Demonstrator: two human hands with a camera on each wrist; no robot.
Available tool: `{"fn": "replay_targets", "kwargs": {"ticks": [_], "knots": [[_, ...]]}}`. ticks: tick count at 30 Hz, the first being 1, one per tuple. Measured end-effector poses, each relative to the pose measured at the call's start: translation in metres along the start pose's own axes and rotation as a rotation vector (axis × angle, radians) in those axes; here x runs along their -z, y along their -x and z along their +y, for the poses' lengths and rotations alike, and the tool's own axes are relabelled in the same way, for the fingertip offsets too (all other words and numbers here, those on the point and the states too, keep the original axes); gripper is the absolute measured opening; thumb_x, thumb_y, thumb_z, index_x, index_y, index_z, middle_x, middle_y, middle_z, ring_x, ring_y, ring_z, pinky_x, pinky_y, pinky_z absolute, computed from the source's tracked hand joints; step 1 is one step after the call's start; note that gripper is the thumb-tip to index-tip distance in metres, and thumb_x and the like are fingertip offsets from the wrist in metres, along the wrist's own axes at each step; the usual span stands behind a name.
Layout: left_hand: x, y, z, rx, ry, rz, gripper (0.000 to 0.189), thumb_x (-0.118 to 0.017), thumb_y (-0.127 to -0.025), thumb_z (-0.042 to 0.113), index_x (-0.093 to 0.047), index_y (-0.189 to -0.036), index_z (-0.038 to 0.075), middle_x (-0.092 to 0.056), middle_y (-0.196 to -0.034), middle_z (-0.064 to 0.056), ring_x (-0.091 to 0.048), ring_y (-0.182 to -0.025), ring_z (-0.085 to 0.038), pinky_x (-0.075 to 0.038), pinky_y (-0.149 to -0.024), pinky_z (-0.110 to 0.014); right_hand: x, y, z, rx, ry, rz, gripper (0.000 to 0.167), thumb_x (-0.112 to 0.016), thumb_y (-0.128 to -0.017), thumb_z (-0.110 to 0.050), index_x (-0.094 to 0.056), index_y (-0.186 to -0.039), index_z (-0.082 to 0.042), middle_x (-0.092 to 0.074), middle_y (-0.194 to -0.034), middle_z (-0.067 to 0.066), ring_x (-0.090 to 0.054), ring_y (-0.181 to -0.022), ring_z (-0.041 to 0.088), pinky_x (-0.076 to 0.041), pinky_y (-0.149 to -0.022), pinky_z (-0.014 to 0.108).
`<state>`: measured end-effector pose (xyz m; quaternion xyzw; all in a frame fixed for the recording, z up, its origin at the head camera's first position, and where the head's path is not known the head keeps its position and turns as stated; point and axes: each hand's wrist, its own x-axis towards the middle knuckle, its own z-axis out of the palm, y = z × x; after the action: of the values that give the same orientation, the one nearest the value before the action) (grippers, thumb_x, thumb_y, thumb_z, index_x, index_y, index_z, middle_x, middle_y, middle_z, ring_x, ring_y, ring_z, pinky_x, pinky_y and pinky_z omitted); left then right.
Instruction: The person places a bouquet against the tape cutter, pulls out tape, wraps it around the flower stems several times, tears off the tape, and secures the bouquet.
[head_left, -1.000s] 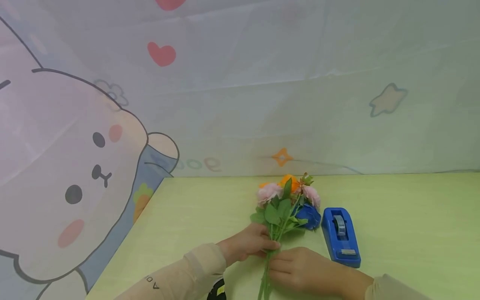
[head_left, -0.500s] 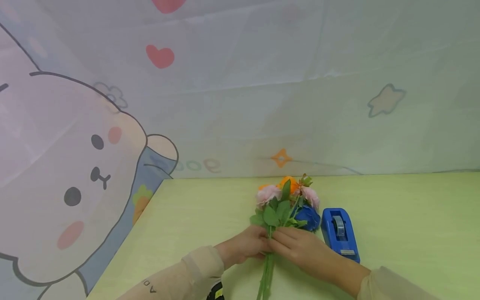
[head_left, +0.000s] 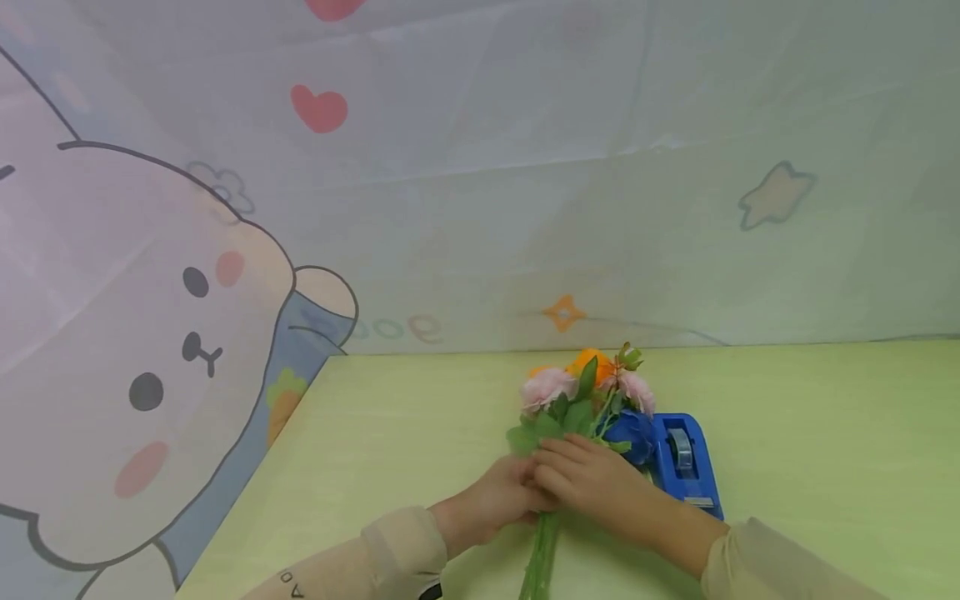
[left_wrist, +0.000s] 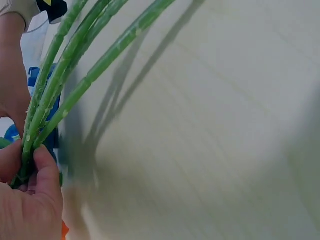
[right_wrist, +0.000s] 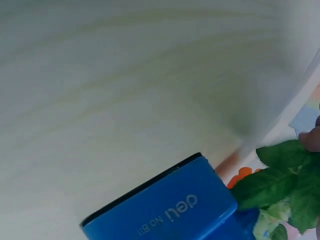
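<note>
A bunch of flowers with pink, orange and blue heads (head_left: 547, 389) lies over the table in the head view, its green stems (head_left: 542, 558) pointing toward me. My left hand (head_left: 495, 502) grips the stems just below the leaves; in the left wrist view its thumb and fingers (left_wrist: 47, 170) pinch them where they converge. Across the bunch, my right hand (head_left: 600, 483) holds it at the leaves, fingertips meeting the left hand and partly hiding the stems. Green leaves (right_wrist: 280, 175) show beside the right fingers (right_wrist: 311, 140) in the right wrist view.
A blue tape dispenser (head_left: 707, 471) with a clear roll stands right of the bunch, partly covered by the blue flower and right forearm. A printed cloth backdrop (head_left: 480, 208) hangs behind the pale green table (head_left: 825, 467).
My right hand has moved up the stems to the leaves, beside the left hand. The bunch has shifted slightly right, so the blue flower now overlaps the tape dispenser.
</note>
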<state>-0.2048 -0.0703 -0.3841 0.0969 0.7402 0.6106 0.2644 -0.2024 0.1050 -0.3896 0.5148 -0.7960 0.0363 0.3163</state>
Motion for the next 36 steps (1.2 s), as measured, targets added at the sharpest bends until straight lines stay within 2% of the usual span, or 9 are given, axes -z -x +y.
{"fn": "replay_targets", "kwargs": {"ticks": [3, 7, 8, 11, 14, 15, 22, 29, 36], "knots": [[-0.001, 0.000, -0.001, -0.023, 0.000, 0.009, 0.028, -0.060, -0.084, -0.004, -0.063, -0.112, -0.006, -0.068, -0.101, -0.010, -0.059, -0.079, -0.008, -0.049, -0.067, -0.025, -0.001, 0.001, 0.002, -0.006, -0.017, 0.012, 0.055, -0.079, -0.063, 0.003, -0.058, -0.113, -0.006, -0.062, -0.112, 0.005, -0.057, -0.106, 0.023, -0.048, -0.086, 0.039], [-0.002, 0.001, -0.001, -0.042, 0.012, -0.003, 0.030, -0.060, -0.085, -0.005, -0.062, -0.115, -0.005, -0.066, -0.108, -0.014, -0.062, -0.091, -0.015, -0.051, -0.074, -0.029, -0.002, 0.002, 0.005, 0.014, -0.024, 0.076, 0.054, -0.078, -0.061, 0.003, -0.060, -0.110, -0.006, -0.063, -0.106, 0.004, -0.058, -0.101, 0.022, -0.049, -0.081, 0.033], [-0.002, 0.001, -0.001, -0.046, 0.015, -0.006, 0.030, -0.060, -0.086, -0.004, -0.062, -0.115, -0.005, -0.066, -0.109, -0.014, -0.063, -0.094, -0.017, -0.051, -0.076, -0.031, -0.002, 0.002, 0.006, 0.024, -0.018, 0.095, 0.048, -0.075, -0.066, 0.003, -0.060, -0.110, -0.006, -0.064, -0.105, 0.003, -0.058, -0.100, 0.021, -0.050, -0.079, 0.032], [-0.004, 0.000, -0.002, -0.063, 0.021, -0.007, 0.028, -0.060, -0.086, -0.004, -0.062, -0.114, -0.006, -0.066, -0.107, -0.015, -0.063, -0.092, -0.016, -0.052, -0.076, -0.031, -0.003, 0.002, 0.009, 0.067, 0.028, 0.153, 0.022, -0.050, -0.091, 0.001, -0.062, -0.109, -0.006, -0.064, -0.101, 0.003, -0.059, -0.095, 0.020, -0.051, -0.076, 0.030], [-0.007, -0.001, -0.004, -0.076, 0.024, -0.010, 0.026, -0.060, -0.087, -0.003, -0.062, -0.112, -0.008, -0.068, -0.101, -0.012, -0.061, -0.084, -0.010, -0.051, -0.074, -0.028, -0.003, 0.004, 0.012, 0.124, 0.096, 0.203, 0.046, -0.017, -0.103, -0.005, -0.063, -0.103, -0.006, -0.065, -0.097, 0.004, -0.061, -0.091, 0.019, -0.051, -0.074, 0.029], [-0.008, -0.001, -0.004, -0.080, 0.025, -0.013, 0.025, -0.060, -0.087, -0.003, -0.062, -0.111, -0.009, -0.068, -0.099, -0.010, -0.060, -0.082, -0.008, -0.051, -0.073, -0.027, -0.003, 0.004, 0.013, 0.142, 0.110, 0.216, 0.051, -0.013, -0.103, -0.005, -0.064, -0.100, -0.006, -0.065, -0.095, 0.004, -0.061, -0.089, 0.019, -0.051, -0.074, 0.029], [-0.011, 0.001, 0.001, -0.096, 0.033, -0.032, 0.024, -0.060, -0.089, 0.002, -0.063, -0.111, -0.007, -0.064, -0.081, 0.003, -0.055, -0.075, -0.004, -0.047, -0.068, -0.021, 0.000, 0.005, 0.019, 0.224, 0.163, 0.233, 0.053, -0.015, -0.101, 0.001, -0.066, -0.090, -0.007, -0.066, -0.087, 0.002, -0.060, -0.082, 0.016, -0.050, -0.076, 0.028], [-0.013, 0.003, 0.010, -0.151, 0.029, -0.001, 0.027, -0.062, -0.087, 0.000, -0.063, -0.114, -0.004, -0.067, -0.103, -0.014, -0.062, -0.089, -0.012, -0.050, -0.076, -0.025, 0.013, 0.000, 0.023, 0.253, 0.219, 0.226, 0.054, -0.015, -0.101, 0.001, -0.067, -0.089, -0.005, -0.067, -0.086, 0.004, -0.060, -0.082, 0.017, -0.051, -0.074, 0.028], [-0.020, 0.002, 0.021, -0.232, -0.040, -0.033, 0.026, -0.059, -0.090, 0.003, -0.063, -0.116, 0.000, -0.067, -0.105, -0.009, -0.058, -0.084, -0.007, -0.047, -0.069, -0.021, 0.033, 0.002, 0.031, 0.278, 0.290, 0.209, 0.055, -0.015, -0.102, 0.000, -0.067, -0.086, -0.005, -0.066, -0.083, 0.003, -0.060, -0.079, 0.017, -0.050, -0.072, 0.026]]}}
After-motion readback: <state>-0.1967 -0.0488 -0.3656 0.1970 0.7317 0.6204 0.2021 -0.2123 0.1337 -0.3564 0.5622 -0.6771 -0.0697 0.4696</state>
